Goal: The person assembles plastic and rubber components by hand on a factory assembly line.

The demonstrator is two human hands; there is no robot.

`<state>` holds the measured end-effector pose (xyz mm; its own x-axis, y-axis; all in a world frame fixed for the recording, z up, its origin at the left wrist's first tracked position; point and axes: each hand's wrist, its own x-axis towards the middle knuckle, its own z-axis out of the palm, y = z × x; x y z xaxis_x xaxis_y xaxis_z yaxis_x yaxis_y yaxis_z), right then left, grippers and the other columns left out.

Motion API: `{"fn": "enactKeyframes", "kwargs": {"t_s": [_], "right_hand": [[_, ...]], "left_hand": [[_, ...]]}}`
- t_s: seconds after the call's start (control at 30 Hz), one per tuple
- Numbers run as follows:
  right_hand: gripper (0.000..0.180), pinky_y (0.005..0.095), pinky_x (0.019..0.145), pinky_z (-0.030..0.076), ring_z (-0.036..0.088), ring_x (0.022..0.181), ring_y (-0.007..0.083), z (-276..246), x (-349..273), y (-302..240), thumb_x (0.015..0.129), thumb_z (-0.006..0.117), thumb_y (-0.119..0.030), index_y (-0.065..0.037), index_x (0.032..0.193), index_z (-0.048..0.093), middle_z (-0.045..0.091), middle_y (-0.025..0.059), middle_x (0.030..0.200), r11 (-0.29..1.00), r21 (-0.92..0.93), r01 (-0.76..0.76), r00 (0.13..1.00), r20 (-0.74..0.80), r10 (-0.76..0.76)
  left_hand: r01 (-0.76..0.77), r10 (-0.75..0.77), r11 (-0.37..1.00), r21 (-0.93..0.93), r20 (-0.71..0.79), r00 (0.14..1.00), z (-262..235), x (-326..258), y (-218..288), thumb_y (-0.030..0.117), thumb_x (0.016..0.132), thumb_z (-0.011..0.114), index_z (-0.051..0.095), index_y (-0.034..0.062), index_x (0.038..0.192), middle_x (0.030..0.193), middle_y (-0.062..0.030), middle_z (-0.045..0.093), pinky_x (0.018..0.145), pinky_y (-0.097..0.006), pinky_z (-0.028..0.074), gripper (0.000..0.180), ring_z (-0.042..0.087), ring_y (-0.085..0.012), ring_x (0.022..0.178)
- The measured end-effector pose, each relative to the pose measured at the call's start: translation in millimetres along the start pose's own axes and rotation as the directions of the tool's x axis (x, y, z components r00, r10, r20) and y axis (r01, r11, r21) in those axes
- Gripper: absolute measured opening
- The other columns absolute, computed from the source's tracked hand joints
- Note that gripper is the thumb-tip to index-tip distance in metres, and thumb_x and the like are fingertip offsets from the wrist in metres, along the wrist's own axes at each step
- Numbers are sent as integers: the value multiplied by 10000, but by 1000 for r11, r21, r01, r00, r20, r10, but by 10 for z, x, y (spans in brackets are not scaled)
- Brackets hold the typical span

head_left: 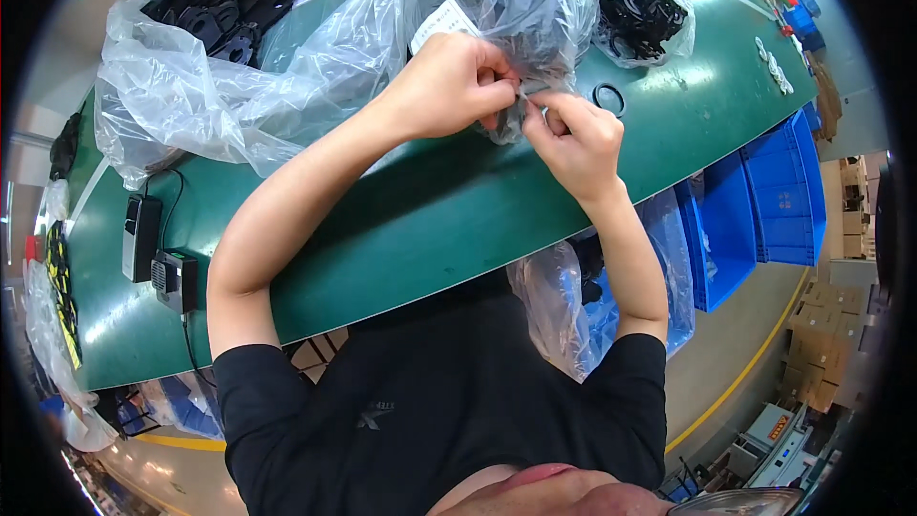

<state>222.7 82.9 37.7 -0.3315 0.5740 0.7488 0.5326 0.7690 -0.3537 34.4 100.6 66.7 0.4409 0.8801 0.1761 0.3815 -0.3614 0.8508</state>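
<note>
A clear plastic bag (544, 10) with dark contents stands at the middle of the green table (420, 229). My left hand (457, 86) is closed, thumb and fingers pinching the gathered plastic at the bag's near side. Close beside it my right hand (581, 141) is closed too, its thumb and forefinger pinching the same gathered plastic. The two sets of fingertips nearly meet. A white label (444, 25) lies against the bag just above my left hand. On the table right of my right hand is a black ring (607, 99).
An open plastic bag (248, 115) with black flat parts (234, 0) lies at the left. Another bag of black parts (645, 21) sits back right. Black corded devices (175, 279) are at the table's left. Blue bins (783, 196) stand beyond the right edge.
</note>
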Motion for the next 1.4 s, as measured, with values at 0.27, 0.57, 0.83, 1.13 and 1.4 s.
{"fn": "enactKeyframes", "kwargs": {"t_s": [0.27,0.57,0.83,1.13,1.4], "right_hand": [[123,305,445,422,522,457,212,29,52,-93,679,674,-11,-28,784,612,547,79,583,999,-48,-8,1000,-5,7],[124,323,458,427,531,474,233,18,-29,79,673,668,-11,-36,771,595,571,68,608,979,-70,191,982,9,-191],[108,312,473,446,569,510,238,35,15,-104,708,666,-38,-38,803,614,603,85,645,992,-126,22,999,31,-18],[115,325,494,447,578,543,248,-46,-34,23,722,660,-17,-26,820,602,593,88,656,982,-59,180,980,91,-174],[115,283,489,442,569,513,209,-165,5,-104,734,633,18,-3,847,633,598,113,659,950,215,-225,963,195,184]], "left_hand": [[22,-22,999,-40,21,1000,-8,-18,-12,117,798,572,618,-39,810,584,-43,590,481,-219,433,164,619,-105,552],[25,-25,998,-61,3,1000,12,-15,-57,127,806,573,611,-34,813,594,-41,591,491,-219,438,165,618,-107,554],[-8,11,998,-56,51,999,-27,-25,-103,134,836,571,600,-33,803,618,-47,600,504,-217,439,173,616,-104,564],[-23,22,998,-53,-12,1000,31,-78,-62,124,842,572,604,-27,831,614,-53,599,515,-226,447,154,607,-98,556],[-174,242,927,332,-176,954,142,-158,-63,108,749,641,615,11,835,521,-80,533,453,-274,408,133,562,-163,471]]}}
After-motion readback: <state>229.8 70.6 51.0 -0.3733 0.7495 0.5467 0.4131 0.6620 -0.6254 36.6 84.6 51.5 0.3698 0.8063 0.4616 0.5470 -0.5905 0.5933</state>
